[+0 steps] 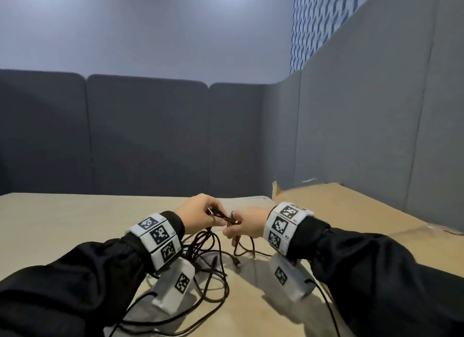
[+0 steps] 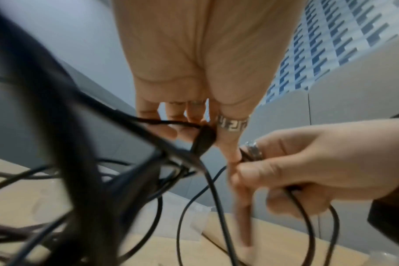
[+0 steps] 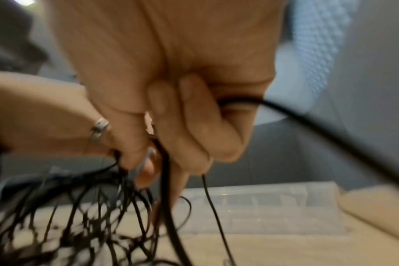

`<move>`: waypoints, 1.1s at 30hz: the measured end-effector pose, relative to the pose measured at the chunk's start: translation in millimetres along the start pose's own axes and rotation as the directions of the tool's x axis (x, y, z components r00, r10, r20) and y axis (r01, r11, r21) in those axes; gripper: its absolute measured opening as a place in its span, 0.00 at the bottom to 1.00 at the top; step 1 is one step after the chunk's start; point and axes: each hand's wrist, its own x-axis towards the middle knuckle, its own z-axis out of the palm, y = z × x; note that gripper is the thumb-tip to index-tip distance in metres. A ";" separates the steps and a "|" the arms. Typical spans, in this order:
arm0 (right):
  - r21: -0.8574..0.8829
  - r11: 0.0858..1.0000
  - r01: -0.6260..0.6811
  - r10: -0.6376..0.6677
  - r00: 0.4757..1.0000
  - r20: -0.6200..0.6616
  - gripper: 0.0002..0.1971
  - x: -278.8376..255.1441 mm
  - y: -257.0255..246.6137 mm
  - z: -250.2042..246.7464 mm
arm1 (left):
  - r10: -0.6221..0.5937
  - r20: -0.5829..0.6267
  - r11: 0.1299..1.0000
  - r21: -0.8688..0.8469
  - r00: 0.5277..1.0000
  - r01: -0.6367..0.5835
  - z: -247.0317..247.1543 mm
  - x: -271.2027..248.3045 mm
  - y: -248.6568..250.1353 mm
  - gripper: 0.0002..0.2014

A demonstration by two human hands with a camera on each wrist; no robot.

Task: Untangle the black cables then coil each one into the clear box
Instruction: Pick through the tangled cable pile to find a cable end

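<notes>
Your left hand (image 1: 198,215) and right hand (image 1: 247,223) meet above the pale wooden table (image 1: 50,223), each pinching strands of the thin black cables (image 1: 211,259), fingers curled; the knot sits between your fingertips and the slack hangs straight down to the tangle below; the clear plastic box (image 3: 273,207) lies just beyond your hands, nearer the right one.

I read this as office booth or lab cubicle. Grey felt divider panels (image 1: 148,133) fence desk on far and right sides. Pale wood-look tabletop (image 1: 50,223). Plain bluish wall (image 1: 150,30) above, patterned blue-white strip (image 1: 316,18) upper right. Flattened cardboard (image 1: 351,206) on desk.
</notes>
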 end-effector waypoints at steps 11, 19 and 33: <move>0.503 0.848 0.166 0.328 0.581 -0.745 0.21 -40.6 82.4 -116.0 | -0.140 0.125 0.985 0.118 0.982 0.126 -17.1 -25.7 -39.1 0.08; 0.676 0.697 0.242 0.666 0.131 -0.734 0.21 -45.1 127.5 -130.3 | -0.156 0.143 0.986 -0.039 0.977 0.163 -29.2 -22.2 -26.5 0.11; 0.712 0.650 0.264 -0.065 0.953 -0.295 0.10 22.4 -46.8 2.2 | -0.309 -0.222 0.202 -0.965 0.925 -0.164 -52.7 -14.3 32.5 0.19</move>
